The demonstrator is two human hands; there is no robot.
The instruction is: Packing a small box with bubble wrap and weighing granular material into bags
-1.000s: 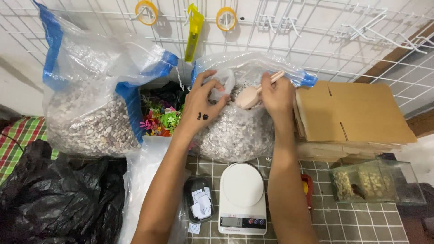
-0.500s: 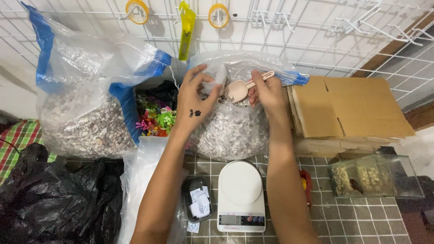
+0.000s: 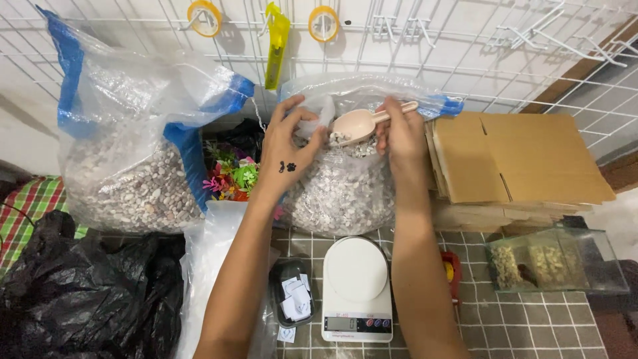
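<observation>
A small pale pink plastic scoop (image 3: 359, 123) holds a few light pebbles above the open mouth of a clear plastic bag of pale gravel (image 3: 345, 186), which stands at the back centre of a tiled counter (image 3: 531, 326). The right hand (image 3: 399, 133) grips the scoop's handle, fingers curled tight around it, wrist bent down toward the bag. The left hand (image 3: 289, 149), marked with a small dark paw print on its back, pinches the bag's rim, thumb and fingers closed on the plastic, holding the opening wide. Both forearms reach up from the bottom edge.

Directly below the bag sits a white digital kitchen scale (image 3: 357, 289) with a round platform. To its left lies a small black tray of white paper slips (image 3: 292, 299). Further left stands a larger clear bag of mixed brown pebbles (image 3: 133, 179) with blue edging, and between the two bags are bright artificial plants (image 3: 232, 176). A black plastic bag (image 3: 73, 292) fills the lower left corner. To the right rest flattened brown cardboard boxes (image 3: 518, 159) and a small glass tank (image 3: 558, 259). Behind, a white wire grid (image 3: 465, 40) carries two yellow tape rolls and a yellow cutter (image 3: 277, 40).
</observation>
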